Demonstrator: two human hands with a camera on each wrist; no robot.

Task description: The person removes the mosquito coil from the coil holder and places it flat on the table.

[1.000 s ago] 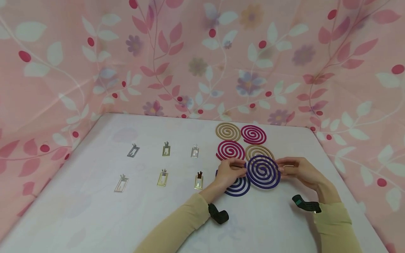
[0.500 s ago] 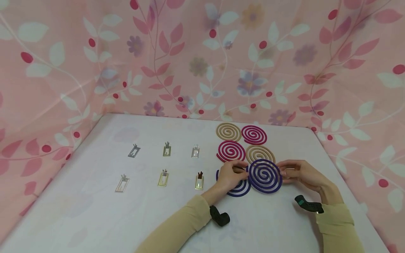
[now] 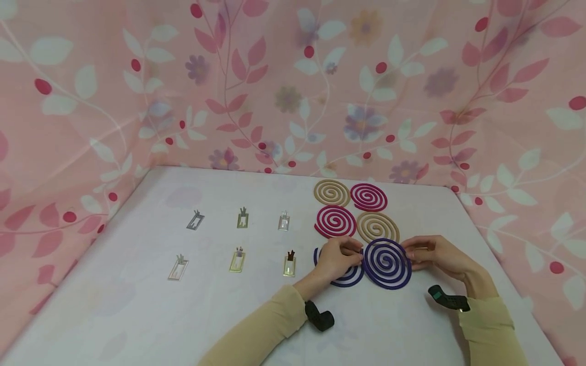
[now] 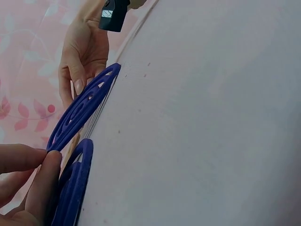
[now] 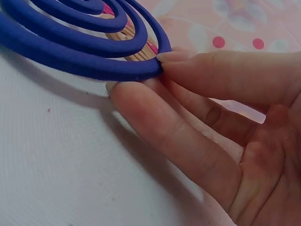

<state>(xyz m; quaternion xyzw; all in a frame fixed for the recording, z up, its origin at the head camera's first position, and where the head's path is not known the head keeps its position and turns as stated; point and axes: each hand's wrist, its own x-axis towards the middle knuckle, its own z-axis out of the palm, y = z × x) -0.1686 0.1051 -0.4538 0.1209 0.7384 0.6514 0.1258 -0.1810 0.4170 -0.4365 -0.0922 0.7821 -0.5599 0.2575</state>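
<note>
Both hands hold a blue-purple mosquito coil (image 3: 388,262) at opposite edges, tilted a little above the white table. My left hand (image 3: 335,260) pinches its left edge between thumb and finger, clearly seen on the raised coil (image 4: 77,110) in the left wrist view. At its right edge, my right hand (image 3: 437,256) pinches the rim; the right wrist view shows the fingertips meeting the coil (image 5: 94,68). Beneath the left hand lies a second blue-purple coil (image 3: 350,281), partly hidden. Just behind the held coil is a tan coil (image 3: 384,227).
A magenta coil (image 3: 335,222) lies behind the left hand, with another tan coil (image 3: 331,193) and magenta coil (image 3: 369,197) farther back. Several small metal coil stands, such as a brass-coloured one (image 3: 289,266), stand spaced out on the table's left half. A floral curtain (image 3: 293,86) surrounds the table.
The held coil has come down and toward me, with a slight shift right, uncovering more of the tan coil behind it. Both hands moved along and keep their grip.
</note>
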